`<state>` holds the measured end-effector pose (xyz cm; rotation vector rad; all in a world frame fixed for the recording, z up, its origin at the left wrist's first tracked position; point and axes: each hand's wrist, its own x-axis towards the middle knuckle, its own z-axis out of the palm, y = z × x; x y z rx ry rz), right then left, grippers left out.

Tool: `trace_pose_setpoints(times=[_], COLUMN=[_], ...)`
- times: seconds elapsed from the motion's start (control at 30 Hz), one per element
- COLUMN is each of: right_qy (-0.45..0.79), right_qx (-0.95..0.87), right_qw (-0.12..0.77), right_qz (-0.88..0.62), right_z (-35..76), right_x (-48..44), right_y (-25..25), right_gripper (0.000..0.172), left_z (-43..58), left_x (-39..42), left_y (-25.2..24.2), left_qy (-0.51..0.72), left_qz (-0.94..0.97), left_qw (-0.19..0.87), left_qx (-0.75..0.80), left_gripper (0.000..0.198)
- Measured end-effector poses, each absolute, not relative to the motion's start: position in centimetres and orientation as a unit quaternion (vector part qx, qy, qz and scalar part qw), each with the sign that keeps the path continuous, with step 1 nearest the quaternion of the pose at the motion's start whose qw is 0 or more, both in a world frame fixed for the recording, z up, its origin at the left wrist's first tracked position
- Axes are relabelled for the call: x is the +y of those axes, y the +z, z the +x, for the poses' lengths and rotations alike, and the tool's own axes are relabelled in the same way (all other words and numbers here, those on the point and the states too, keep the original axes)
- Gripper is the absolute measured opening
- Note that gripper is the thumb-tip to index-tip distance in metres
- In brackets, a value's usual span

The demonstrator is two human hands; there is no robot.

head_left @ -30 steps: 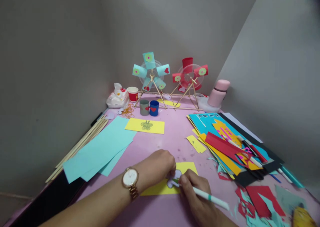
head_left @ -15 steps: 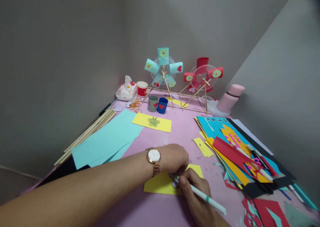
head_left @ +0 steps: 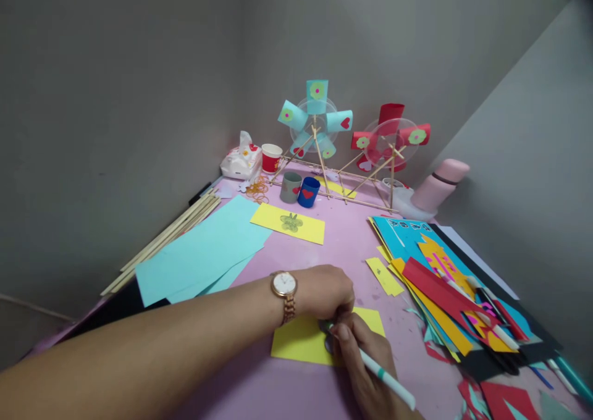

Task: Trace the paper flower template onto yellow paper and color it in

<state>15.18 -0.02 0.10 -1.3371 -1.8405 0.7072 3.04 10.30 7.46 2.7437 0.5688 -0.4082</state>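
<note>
Yellow paper sheet [head_left: 301, 344] flat on the pink-purple table [head_left: 343, 254], directly below both hands. Small greyish cutout [head_left: 328, 344] on top of it, mostly hidden by fingers; outline not readable.

Right hand [head_left: 370, 352]: grasping a white marker [head_left: 388, 380] with a green band, thumb and fingers around its front end, rear end angled down toward the near right. Writing end is at the cutout; exact contact hidden.

Left hand [head_left: 324, 291]: curled over the far edge of the sheet, fingertips down by the cutout, next to the right hand's fingers. Can't tell if it's pinching the cutout or just pressing. Gold watch [head_left: 284, 283] on that wrist.

Further out: yellow card [head_left: 278, 220] with a drawn figure beyond the left hand, small yellow slip [head_left: 384, 277] to the right. Light blue sheets [head_left: 204, 247] on the left, wooden sticks [head_left: 173, 231] alongside. Paper stack [head_left: 393, 238] on the right, with a red strip [head_left: 426, 278] and pens on it.

Back of table: grey paper ring [head_left: 290, 188] beside a blue one, light blue wheel [head_left: 317, 99] and red wheel [head_left: 389, 123] on stick frames, pink bottle [head_left: 440, 185] at right, tilted in view.
</note>
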Motion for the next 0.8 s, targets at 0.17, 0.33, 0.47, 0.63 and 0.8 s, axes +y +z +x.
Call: trace_pose_setpoints(times=[0.17,0.33,0.47,0.63,0.8], right_qy=[0.268,0.269,0.274,0.3,0.295], right_qx=[-0.69,-0.675,-0.653,-0.618,-0.622], right_qw=[0.399,0.407,0.421,0.409,0.395], right_qz=[-0.541,-0.554,-0.566,-0.6,-0.608], right_z=[14.9,15.1,15.0,14.5,14.3], right_x=[-0.2,0.0,0.0,-0.1,0.0], right_y=[0.2,-0.1,-0.4,-0.2,-0.3], right_gripper=[0.036,0.038,0.042,0.045,0.05], left_z=[2.6,2.6,2.9,3.3,3.2], left_x=[10.6,10.9,11.4,12.2,12.2], left_y=[7.0,7.0,6.9,6.4,6.5], left_qy=[-0.112,-0.108,-0.126,-0.138,-0.135], left_qz=[0.956,0.949,0.939,0.927,0.922], left_qw=[0.19,0.224,0.253,0.288,0.297], left_qx=[0.193,0.195,0.197,0.195,0.206], left_gripper=[0.011,0.011,0.011,0.011,0.009])
